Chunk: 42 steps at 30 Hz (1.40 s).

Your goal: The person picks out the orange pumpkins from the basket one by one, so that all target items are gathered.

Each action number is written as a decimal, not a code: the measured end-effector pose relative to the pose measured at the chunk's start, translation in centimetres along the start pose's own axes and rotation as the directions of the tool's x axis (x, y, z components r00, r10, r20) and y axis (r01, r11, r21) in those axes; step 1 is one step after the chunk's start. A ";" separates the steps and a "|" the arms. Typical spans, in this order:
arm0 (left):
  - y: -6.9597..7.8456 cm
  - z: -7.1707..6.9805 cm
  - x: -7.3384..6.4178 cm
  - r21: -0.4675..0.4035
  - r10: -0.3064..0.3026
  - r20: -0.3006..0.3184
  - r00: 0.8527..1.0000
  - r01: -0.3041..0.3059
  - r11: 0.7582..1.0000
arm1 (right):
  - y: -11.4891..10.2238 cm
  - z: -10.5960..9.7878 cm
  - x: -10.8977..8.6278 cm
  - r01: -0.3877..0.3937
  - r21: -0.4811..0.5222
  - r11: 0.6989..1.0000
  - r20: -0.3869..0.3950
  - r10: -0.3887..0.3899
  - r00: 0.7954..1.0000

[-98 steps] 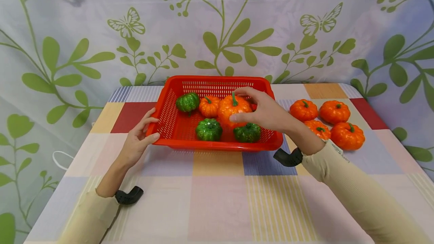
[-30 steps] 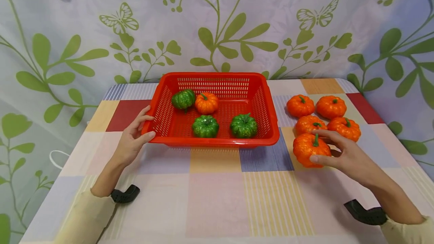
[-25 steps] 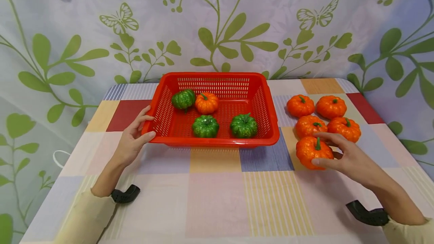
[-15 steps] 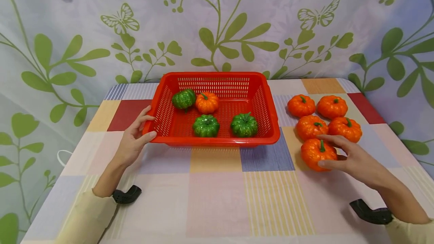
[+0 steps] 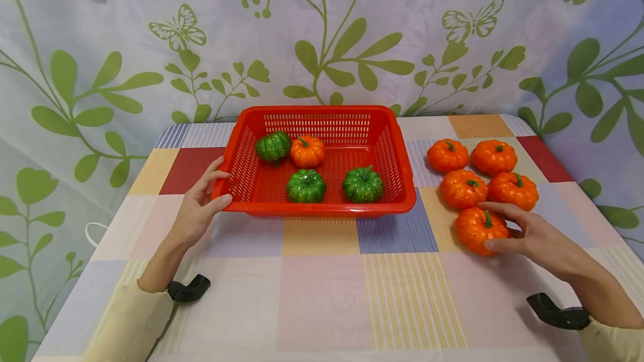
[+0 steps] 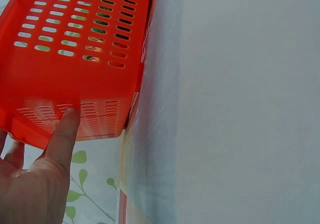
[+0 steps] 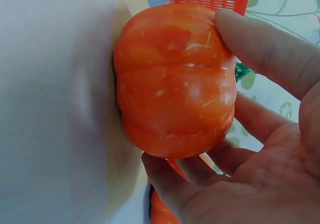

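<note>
My right hand holds an orange pumpkin with a green stem at the front of the orange pumpkins on the right. In the right wrist view, the thumb lies on one side of this pumpkin and the fingers on the other; its underside seems to meet the tablecloth. At the left end of the red basket, my left hand grips the corner, fingertips at the rim. The left wrist view shows the thumb against the outer wall of the basket. Inside sit green pumpkins and one small orange pumpkin.
Several orange pumpkins stand close together right of the basket, just behind the held one. A patchwork cloth covers the table. Behind it hangs a leaf-patterned curtain.
The right hand has carried the orange pumpkin out of the basket to the group on the right, then shifted it slightly rightward and lower. The left hand has stayed at the basket's corner.
</note>
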<state>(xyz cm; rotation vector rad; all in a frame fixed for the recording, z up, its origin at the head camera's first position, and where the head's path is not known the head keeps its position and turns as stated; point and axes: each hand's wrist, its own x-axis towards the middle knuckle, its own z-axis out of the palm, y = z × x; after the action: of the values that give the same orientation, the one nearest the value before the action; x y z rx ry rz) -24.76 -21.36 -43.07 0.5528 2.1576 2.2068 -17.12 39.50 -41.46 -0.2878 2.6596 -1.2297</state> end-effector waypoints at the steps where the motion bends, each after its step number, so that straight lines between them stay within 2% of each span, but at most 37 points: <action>1: 0.0 0.0 0.0 0.002 0.002 0.000 1.000 -0.002 1.000 | 0.0 0.0 0.0 0.001 0.001 1.000 0.001 -0.001 1.000; 16: 0.0 0.2 -0.1 -0.004 0.006 -0.004 1.000 -0.006 1.000 | 0.1 -0.2 0.0 -0.040 0.028 0.999 0.030 0.039 0.999; 25: 0.1 0.3 -0.3 0.000 -0.007 -0.012 1.000 0.007 1.000 | -0.1 -0.2 -0.2 -0.067 0.035 0.997 0.018 0.067 0.998; 35: 0.2 0.3 -0.3 -0.006 -0.006 -0.012 1.000 0.006 1.000 | 0.0 -0.2 -0.5 -0.014 0.086 0.996 -0.039 0.017 0.999; 42: 0.1 0.3 -0.3 -0.001 -0.006 -0.015 1.000 0.005 1.000 | -0.8 -0.4 -0.9 -0.015 0.148 0.989 -0.085 0.028 0.996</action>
<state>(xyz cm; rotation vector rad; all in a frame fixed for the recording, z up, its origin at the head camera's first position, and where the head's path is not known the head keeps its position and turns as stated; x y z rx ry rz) -24.42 -21.14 -43.02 0.5312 2.1627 2.2163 -16.25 39.52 -40.49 -0.1857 2.6170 -1.4547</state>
